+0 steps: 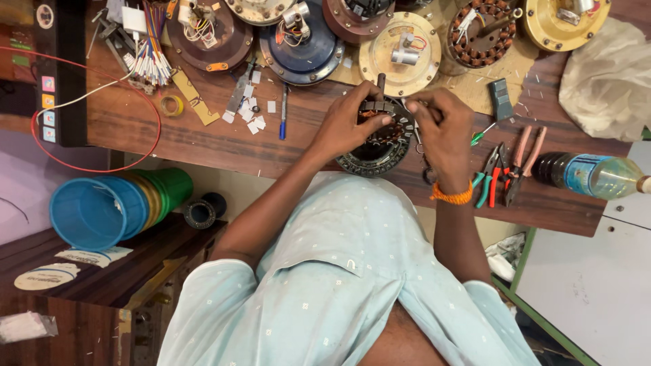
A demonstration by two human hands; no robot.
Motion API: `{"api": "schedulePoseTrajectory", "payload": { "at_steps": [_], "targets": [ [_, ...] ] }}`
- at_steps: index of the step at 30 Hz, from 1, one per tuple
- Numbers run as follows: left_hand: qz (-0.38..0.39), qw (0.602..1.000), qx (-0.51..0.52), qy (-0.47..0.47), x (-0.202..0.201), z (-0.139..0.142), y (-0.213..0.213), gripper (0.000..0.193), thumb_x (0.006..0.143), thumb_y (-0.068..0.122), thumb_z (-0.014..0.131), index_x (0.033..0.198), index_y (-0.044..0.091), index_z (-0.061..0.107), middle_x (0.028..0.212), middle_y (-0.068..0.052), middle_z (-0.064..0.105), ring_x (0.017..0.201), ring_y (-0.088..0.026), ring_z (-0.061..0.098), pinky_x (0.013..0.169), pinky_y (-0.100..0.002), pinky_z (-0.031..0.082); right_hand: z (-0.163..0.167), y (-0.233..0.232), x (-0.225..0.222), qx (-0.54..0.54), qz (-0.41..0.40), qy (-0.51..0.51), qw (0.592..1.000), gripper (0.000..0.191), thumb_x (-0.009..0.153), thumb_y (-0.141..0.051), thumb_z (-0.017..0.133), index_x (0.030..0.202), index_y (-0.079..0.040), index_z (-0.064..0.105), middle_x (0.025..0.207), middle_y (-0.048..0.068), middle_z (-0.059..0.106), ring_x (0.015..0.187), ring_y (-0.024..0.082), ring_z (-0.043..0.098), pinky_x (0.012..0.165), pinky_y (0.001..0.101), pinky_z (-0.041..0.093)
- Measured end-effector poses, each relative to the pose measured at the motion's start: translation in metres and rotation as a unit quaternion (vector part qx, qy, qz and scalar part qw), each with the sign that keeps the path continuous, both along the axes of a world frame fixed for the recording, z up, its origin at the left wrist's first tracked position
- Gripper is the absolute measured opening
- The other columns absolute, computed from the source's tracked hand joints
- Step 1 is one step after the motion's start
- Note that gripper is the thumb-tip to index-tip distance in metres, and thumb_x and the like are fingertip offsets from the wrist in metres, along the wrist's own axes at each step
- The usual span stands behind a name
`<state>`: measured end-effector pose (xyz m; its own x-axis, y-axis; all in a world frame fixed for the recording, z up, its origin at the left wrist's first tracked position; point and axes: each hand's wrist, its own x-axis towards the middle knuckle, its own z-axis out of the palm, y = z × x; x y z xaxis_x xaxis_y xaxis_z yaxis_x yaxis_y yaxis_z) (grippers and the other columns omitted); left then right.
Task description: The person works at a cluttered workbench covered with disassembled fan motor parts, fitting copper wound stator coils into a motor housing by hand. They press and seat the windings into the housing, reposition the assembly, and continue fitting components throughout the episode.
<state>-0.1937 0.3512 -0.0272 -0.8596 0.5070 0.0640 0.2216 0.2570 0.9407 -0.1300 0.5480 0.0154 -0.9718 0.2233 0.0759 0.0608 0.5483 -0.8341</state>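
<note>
Head view: the stator [380,146], a ring of slotted steel teeth, lies on the bench [203,146] near its front edge. The left hand [349,125] grips its top rim, fingers curled. The right hand [441,132] pinches something small, unclear what, at its right side. It looks heavy and rigid; best held by the rim.

two hands [349,125], three pliers [505,173], one bottle [597,176], one pen [283,112].
</note>
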Motion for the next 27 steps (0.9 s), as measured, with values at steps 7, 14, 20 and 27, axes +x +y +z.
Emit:
{"api": "schedulePoseTrajectory", "payload": {
  "at_steps": [7,14,20,27],
  "targets": [
    [0.039,0.998,0.012,0.039,0.009,-0.007,0.002,0.041,0.088,0.028,0.081,0.113,0.007,0.056,0.104,-0.014,0.069,0.096,-0.035,0.069,0.083,-0.044,0.052,-0.027,0.005,-0.043,-0.021,0.048,-0.063,0.997,0.009,0.095,-0.008,0.077,0.097,0.001,0.075,0.065,0.001,0.057,0.058,0.006,0.038,0.051,0.0291,0.030],
    [0.065,0.983,0.051,-0.163,-0.020,-0.027,0.004,0.040,0.094,0.040,0.073,0.109,0.003,0.072,0.091,-0.008,0.075,0.084,-0.015,0.070,0.077,-0.031,0.055,-0.048,0.012,-0.070,-0.055,0.089,-0.100,0.989,0.009,0.088,-0.007,0.075,0.094,-0.001,0.077,0.063,-0.003,0.059,0.060,0.005,0.047,0.051,0.0282,0.039],
    [-0.139,0.952,0.103,-0.252,-0.078,-0.058,0.016,0.039,0.087,0.023,0.076,0.117,-0.003,0.075,0.105,-0.008,0.079,0.093,-0.014,0.071,0.084,-0.030,0.057,-0.029,0.001,-0.070,-0.034,0.035,-0.094,0.994,0.011,0.084,-0.012,0.081,0.089,-0.003,0.078,0.061,-0.001,0.058,0.058,0.005,0.046,0.051,0.0288,0.037],
    [-0.177,0.924,0.110,-0.319,-0.079,-0.083,-0.002,0.039,0.089,0.022,0.078,0.125,0.007,0.073,0.123,-0.002,0.076,0.111,-0.007,0.066,0.100,-0.025,0.049,-0.003,-0.008,-0.039,-0.121,0.000,-0.131,0.984,0.017,0.092,-0.016,0.075,0.094,0.000,0.076,0.067,-0.004,0.063,0.058,0.004,0.050,0.051,0.0249,0.039]
  ]
}}
